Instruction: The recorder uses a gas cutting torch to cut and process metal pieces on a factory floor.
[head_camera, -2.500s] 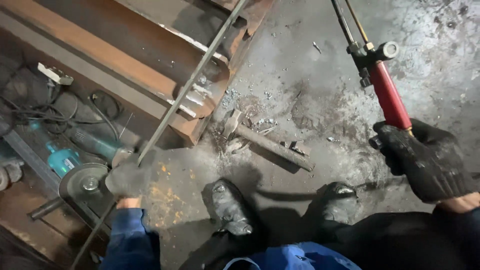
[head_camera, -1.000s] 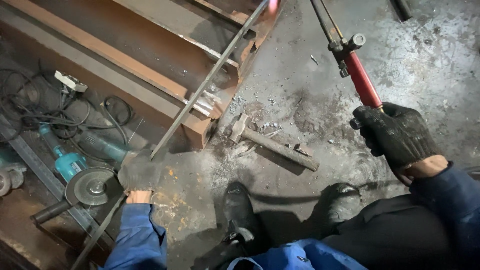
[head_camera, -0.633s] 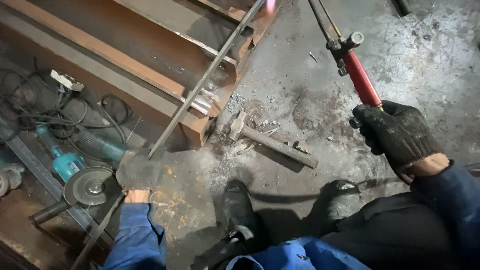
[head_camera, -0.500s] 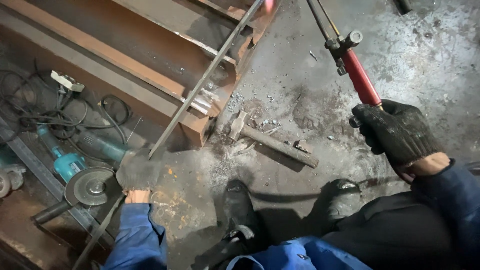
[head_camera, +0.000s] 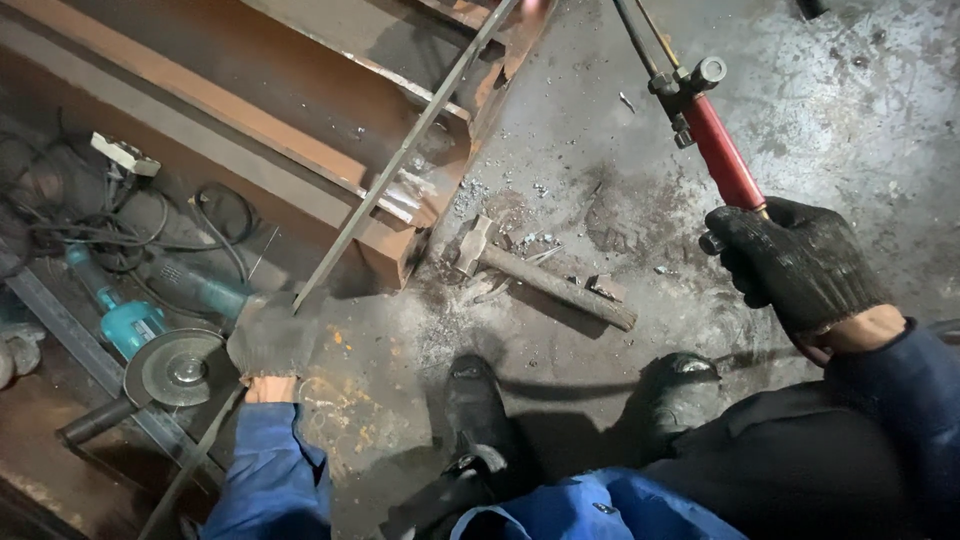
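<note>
Since the picture a couple of seconds back, your right hand (head_camera: 795, 265) has carried the cutting torch (head_camera: 715, 140) further left and away from you, so its red handle now slants up toward the far end of the steel bar (head_camera: 400, 160), where a pinkish glow shows at the top edge of the view. Your left hand (head_camera: 270, 340) has hardly shifted.

No container is in sight, only open floor and steel.

Your right hand, in a dark knit glove, is closed tight round the near end of the torch's red handle, fingers fully wrapped. Your left hand, in a pale grey glove, is closed round the near part of the long steel bar (the fingers themselves are hidden under the glove's back, so how tightly you grip I cannot tell). The bar runs from that hand diagonally up and right, lying across the rusty steel beams (head_camera: 300, 130) at far left.

A hammer (head_camera: 545, 280) lies on the concrete floor (head_camera: 860, 120) between the beams and your boots (head_camera: 480, 420), among bits of slag. At near left, just beside your left hand, sits an angle grinder (head_camera: 150, 350) with a teal body, and a tangle of black cables (head_camera: 130, 225) lies beyond it.
</note>
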